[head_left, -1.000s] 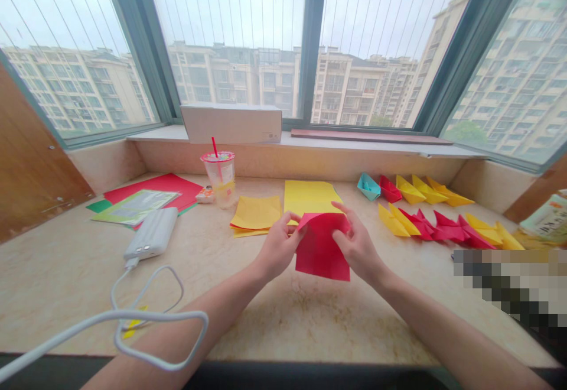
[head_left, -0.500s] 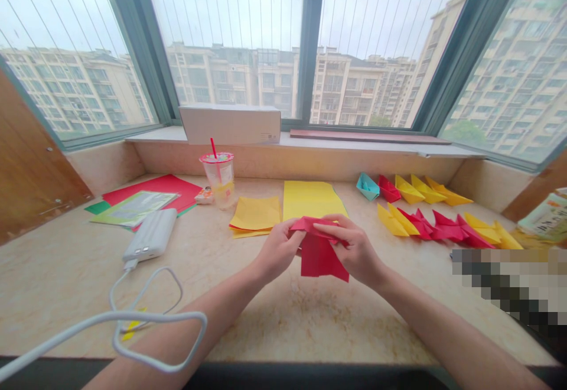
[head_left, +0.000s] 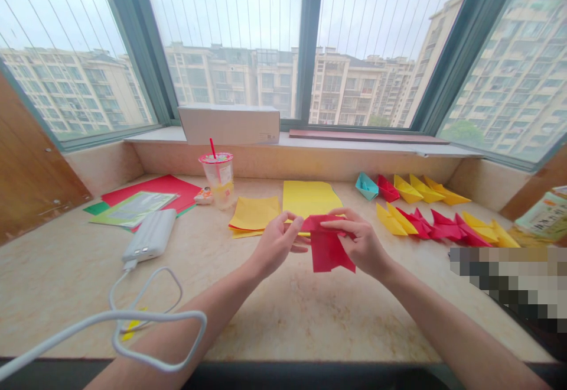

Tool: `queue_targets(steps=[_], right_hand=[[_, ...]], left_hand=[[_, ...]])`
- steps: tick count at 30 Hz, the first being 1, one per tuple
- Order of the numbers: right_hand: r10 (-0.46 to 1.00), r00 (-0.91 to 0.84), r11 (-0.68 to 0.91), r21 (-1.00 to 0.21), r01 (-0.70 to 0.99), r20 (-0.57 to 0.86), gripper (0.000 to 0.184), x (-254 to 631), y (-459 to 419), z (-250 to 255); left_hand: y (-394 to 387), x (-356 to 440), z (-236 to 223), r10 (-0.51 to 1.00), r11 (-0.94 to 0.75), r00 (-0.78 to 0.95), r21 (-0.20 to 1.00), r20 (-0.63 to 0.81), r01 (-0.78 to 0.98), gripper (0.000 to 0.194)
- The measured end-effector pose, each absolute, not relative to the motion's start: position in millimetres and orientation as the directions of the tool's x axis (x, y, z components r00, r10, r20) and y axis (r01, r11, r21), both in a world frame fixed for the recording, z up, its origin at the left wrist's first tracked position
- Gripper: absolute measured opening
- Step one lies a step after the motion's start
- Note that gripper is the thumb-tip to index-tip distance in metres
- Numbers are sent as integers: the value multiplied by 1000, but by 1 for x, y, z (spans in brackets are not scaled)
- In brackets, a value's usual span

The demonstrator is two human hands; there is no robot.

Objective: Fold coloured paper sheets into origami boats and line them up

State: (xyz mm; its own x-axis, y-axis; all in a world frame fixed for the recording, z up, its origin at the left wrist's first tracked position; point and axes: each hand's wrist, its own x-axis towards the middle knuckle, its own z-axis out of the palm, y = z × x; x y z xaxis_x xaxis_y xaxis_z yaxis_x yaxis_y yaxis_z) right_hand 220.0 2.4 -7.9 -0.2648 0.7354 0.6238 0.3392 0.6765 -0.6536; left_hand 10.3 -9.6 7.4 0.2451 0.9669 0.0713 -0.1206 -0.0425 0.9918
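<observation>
A folded piece of red paper (head_left: pixel 330 252) hangs above the counter in front of me, its lower edge stepped and notched. My right hand (head_left: pixel 361 239) pinches it near the upper right, with the fingers lying across its folded top. My left hand (head_left: pixel 279 241) is at the paper's left edge, thumb and fingers apart; whether a fingertip still touches the paper is hard to tell. Just behind the hands lie a yellow sheet stack (head_left: pixel 310 196) and smaller orange-yellow sheets (head_left: pixel 254 213).
Folded paper boats, yellow (head_left: pixel 407 189), red (head_left: pixel 446 226) and teal (head_left: pixel 367 186), stand in two rows at right. At left are a plastic cup (head_left: pixel 220 180), a white power bank (head_left: pixel 153 233) with a looped cable (head_left: pixel 159 317), and coloured sheets (head_left: pixel 177 186). A white box (head_left: pixel 230 126) stands on the sill.
My left hand has loosened from the red paper, its fingers spreading. The paper has shifted slightly right with my right hand.
</observation>
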Motion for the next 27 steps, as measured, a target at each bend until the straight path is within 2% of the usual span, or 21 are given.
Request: queue_targets(steps=[7, 14, 22, 24, 27], right_hand=[[737, -282, 676, -663, 322, 614, 45, 219, 1, -7], [749, -238, 662, -683, 309, 618, 40, 218, 2, -5], [736, -323, 673, -692, 261, 595, 40, 218, 1, -5], [738, -341, 668, -703, 243, 583, 40, 218, 1, -6], [734, -369, 664, -716, 215, 570, 39, 218, 0, -8]], left_hand=[[-6, 12, -2, 965, -152, 224, 987, 139, 45, 38], [-10, 8, 4, 918, -206, 357, 977, 176, 48, 37], [-9, 10, 2, 941, -183, 298, 982, 160, 52, 55], [-8, 10, 2, 949, -179, 273, 982, 157, 59, 56], [-9, 10, 2, 934, -173, 329, 983, 143, 64, 53]])
